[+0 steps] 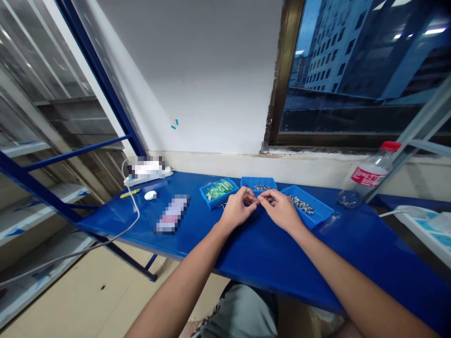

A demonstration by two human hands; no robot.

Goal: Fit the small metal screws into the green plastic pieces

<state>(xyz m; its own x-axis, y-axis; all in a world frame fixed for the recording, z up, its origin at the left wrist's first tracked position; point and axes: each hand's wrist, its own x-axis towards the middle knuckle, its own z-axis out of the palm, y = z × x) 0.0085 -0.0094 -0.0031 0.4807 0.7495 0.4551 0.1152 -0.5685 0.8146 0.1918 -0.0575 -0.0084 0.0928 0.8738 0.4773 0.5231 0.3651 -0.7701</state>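
Note:
My left hand (pixel 239 205) and my right hand (pixel 278 209) meet above the blue table (pixel 260 263), fingertips pinched close together. Whatever they pinch is too small to make out. Just behind them stands a blue bin (pixel 273 181) with small shiny metal parts (pixel 261 188). To the left of my left hand, another blue bin (pixel 210 204) holds green pieces (pixel 219 189). Beside my right hand is a larger blue bin (pixel 323 212) with a heap of small metal parts (pixel 302 204).
A bottle with a red cap (pixel 369 176) stands at the right. On the left lie a blurred phone (pixel 172 214), a white rounded object (pixel 150 195), a yellow tool (pixel 130 193) and a cable (pixel 136 211) crossing the table edge. A window (pixel 352 84) is behind.

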